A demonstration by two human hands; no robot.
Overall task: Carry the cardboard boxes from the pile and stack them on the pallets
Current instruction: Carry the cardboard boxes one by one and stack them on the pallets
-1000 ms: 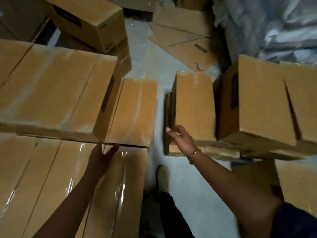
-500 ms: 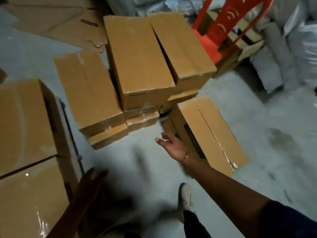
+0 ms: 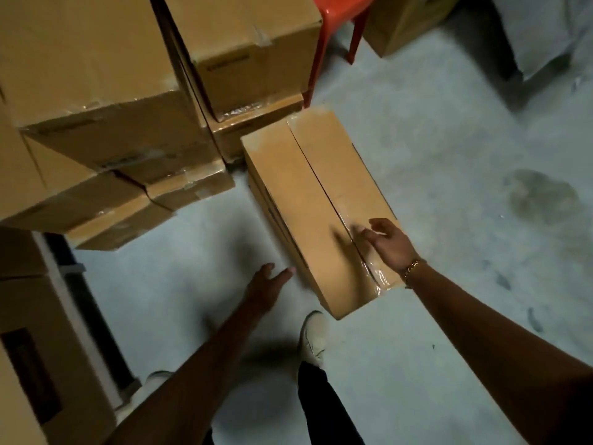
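Both hands have come forward and down since half a second ago, and the long box that lay off to the right now sits dead centre. That floor box (image 3: 316, 207) is a long rectangular carton, plain brown cardboard, top flaps meeting in a centre seam, shiny clear tape wrinkled along the seam at the near end. It lies flat on the concrete floor (image 3: 433, 194), far end just beside the stacked pile. Right hand (image 3: 390, 244), fingers spread and loose, is over the taped near end; touching or just above, cannot tell. Gold chain bracelet (image 3: 411, 267) on that wrist. Left hand (image 3: 268, 285) open, palm down, fingers pointing at the box's near-left side, close but apart, holding nothing; blurred. Pile of boxes (image 3: 106, 101) at upper left: blocky brown cartons, taped edges, corners scuffed, stacked unevenly, lower ones poking out. More cartons (image 3: 38, 332) at left edge, one with a dark label. Red plastic chair (image 3: 333, 24) behind the pile, thin legs on the floor. Floor pale grey, mottled, dark stain at right. One pale shoe (image 3: 314, 335) near the box's close corner.
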